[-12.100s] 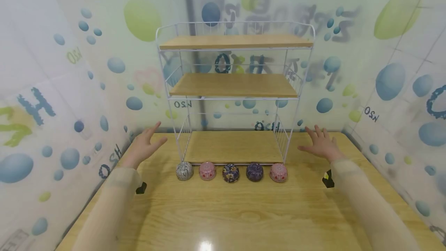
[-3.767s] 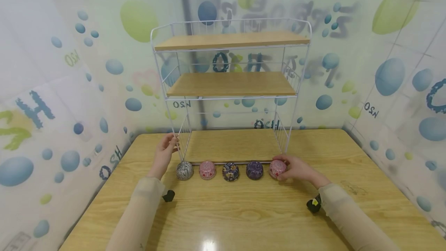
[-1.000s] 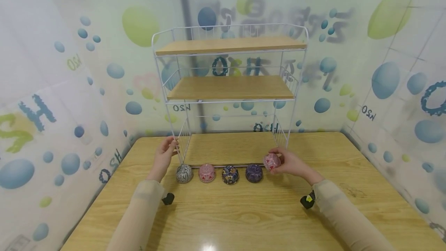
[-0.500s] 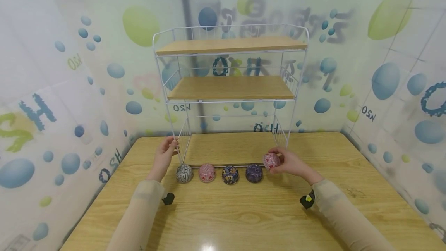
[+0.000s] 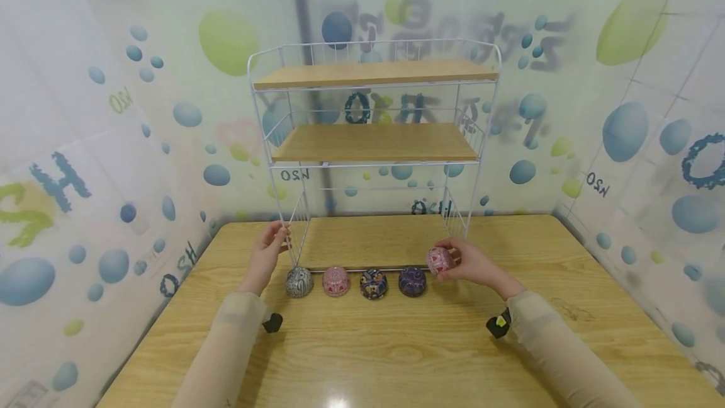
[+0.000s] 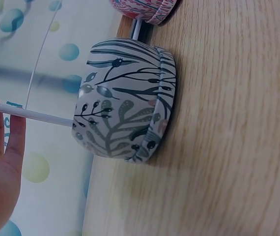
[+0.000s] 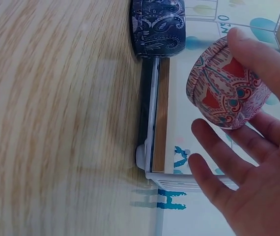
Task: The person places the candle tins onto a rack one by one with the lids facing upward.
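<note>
the right hand (image 5: 478, 264) pinches a pink tin (image 5: 438, 260), tilted and lifted off the table (image 5: 368, 345), near the purple tin (image 5: 412, 281) and the lowest shelf's (image 5: 368, 241) right end. the left hand (image 5: 266, 252) grips the white rack (image 5: 375, 143) by its left front post, near the grey leafy tin (image 5: 299, 282).

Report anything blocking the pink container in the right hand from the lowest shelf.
Nothing visible stands between the pink container in the right hand and the lowest shelf; the dark purple container sits left of that path.
</note>
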`<move>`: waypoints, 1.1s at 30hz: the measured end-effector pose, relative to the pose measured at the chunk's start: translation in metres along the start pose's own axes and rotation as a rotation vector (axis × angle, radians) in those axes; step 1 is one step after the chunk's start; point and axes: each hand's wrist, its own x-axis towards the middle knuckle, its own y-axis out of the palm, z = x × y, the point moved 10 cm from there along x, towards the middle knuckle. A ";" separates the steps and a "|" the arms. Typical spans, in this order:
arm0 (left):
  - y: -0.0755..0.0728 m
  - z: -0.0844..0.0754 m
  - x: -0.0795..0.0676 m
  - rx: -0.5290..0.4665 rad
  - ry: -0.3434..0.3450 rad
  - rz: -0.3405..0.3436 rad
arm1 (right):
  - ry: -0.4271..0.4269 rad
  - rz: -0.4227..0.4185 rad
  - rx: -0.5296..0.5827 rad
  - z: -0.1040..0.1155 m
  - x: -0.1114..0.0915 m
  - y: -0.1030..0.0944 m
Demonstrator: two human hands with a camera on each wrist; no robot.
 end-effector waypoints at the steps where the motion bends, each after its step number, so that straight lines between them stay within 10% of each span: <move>1: 0.000 0.000 0.000 -0.003 0.000 -0.001 | 0.002 -0.003 -0.010 0.000 0.000 0.000; 33: 0.002 -0.003 -0.002 0.002 -0.011 0.001 | 0.016 -0.022 0.053 0.041 -0.011 -0.007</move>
